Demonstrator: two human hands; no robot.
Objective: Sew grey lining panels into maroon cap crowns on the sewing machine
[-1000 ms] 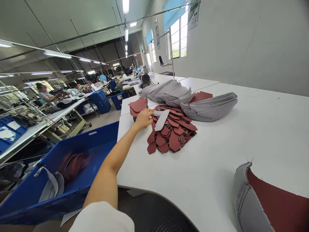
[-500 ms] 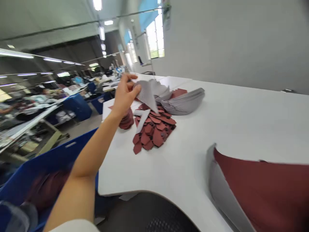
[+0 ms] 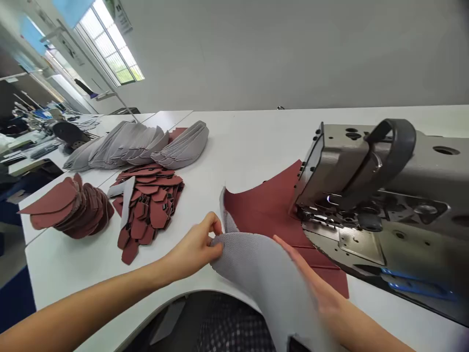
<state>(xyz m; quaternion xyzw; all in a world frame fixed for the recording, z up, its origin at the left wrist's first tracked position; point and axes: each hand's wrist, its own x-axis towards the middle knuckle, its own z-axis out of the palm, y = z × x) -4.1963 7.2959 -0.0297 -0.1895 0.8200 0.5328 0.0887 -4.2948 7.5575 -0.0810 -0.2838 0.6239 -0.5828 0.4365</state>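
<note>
My left hand (image 3: 205, 242) pinches the upper left corner of a curved grey mesh fabric piece (image 3: 262, 269) between thumb and fingers. The piece drapes down toward the front edge of the table. Along its right side is my right hand (image 3: 308, 274), one finger stretched out over a burgundy panel (image 3: 256, 210); the mesh hides its other fingers. That panel lies partly under the sewing machine head (image 3: 344, 171) and has a grey strip (image 3: 229, 222) at its left end.
Left on the white table (image 3: 234, 146) sit a stack of burgundy pieces (image 3: 78, 208), a heap of small burgundy pieces (image 3: 150, 205) with a pale strip (image 3: 127, 198) on top, and fanned grey fabric pieces (image 3: 124, 144). A grey wall stands behind.
My view has swung right, bringing the sewing machine into sight. My left hand has carried the grey mesh piece from near the heaps to the burgundy panel. My right hand has come into view.
</note>
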